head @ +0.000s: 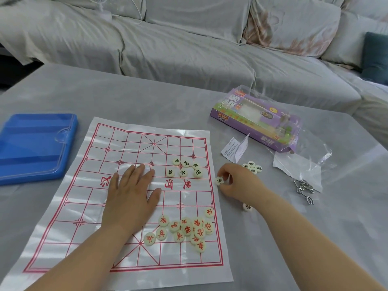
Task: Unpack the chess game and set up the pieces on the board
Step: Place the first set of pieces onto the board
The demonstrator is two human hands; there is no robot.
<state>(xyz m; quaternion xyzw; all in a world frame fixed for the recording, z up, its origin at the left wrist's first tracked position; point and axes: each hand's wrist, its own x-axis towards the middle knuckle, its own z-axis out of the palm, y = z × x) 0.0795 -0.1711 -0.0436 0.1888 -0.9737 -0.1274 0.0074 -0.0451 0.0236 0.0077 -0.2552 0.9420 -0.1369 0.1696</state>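
The left hand [132,196] lies flat, palm down, on the middle of the board [126,143], fingers straight and slightly spread, pointing away from the person; its forearm runs in from the lower left across the sheet's near edge. The right hand [228,181] sits just off the board's right edge, fingers curled, pinching 1 black-lettered piece [219,181] between thumb and fingertips, with the wrist bent inward and the forearm coming from the lower right.

The board is a plastic sheet with a red grid, spread on the grey table [168,101]. 6 black-lettered pieces [186,168] cluster on its right side, beyond the river line. A pile of red-lettered pieces [186,229] lies on its near right. More pieces [253,166] lie on the table just behind the right hand, and 1 single piece [247,206] lies beside that forearm. The purple game box [258,120] lies farther right, and a blue tray [35,145] lies left of the board.
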